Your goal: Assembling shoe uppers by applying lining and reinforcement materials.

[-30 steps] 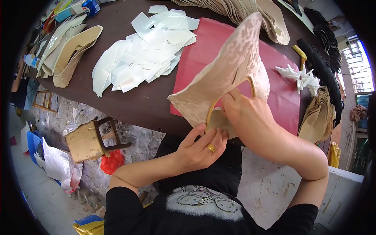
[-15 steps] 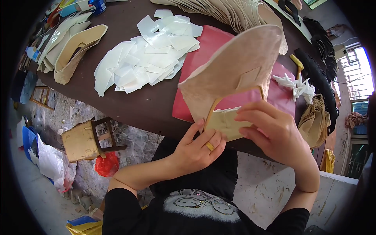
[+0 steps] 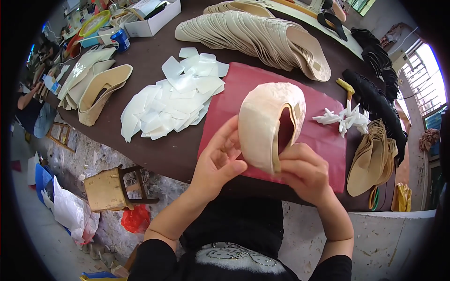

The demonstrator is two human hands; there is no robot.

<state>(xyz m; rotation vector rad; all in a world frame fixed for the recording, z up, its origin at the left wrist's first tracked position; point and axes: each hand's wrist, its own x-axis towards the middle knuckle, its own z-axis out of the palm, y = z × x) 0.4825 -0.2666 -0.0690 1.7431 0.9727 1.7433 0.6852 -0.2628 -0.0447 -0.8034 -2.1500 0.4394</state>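
Both hands hold a cream, lace-patterned shoe upper curved into a shell shape above a dark red mat. My left hand grips its lower left side with the thumb pressed against the outer face. My right hand pinches its lower right edge, fingers curled at the opening where a tan lining shows. The piece stands upright, its open side facing right.
A heap of white translucent pieces lies left of the mat. A long row of stacked cream uppers runs along the back. Small white bits, tan uppers and black pieces sit right. A wooden stool stands below the table edge.
The upper went from spread flat and tilted to curled upright into a rounded shell. Both hands shifted their hold from its bottom tab to its lower sides.
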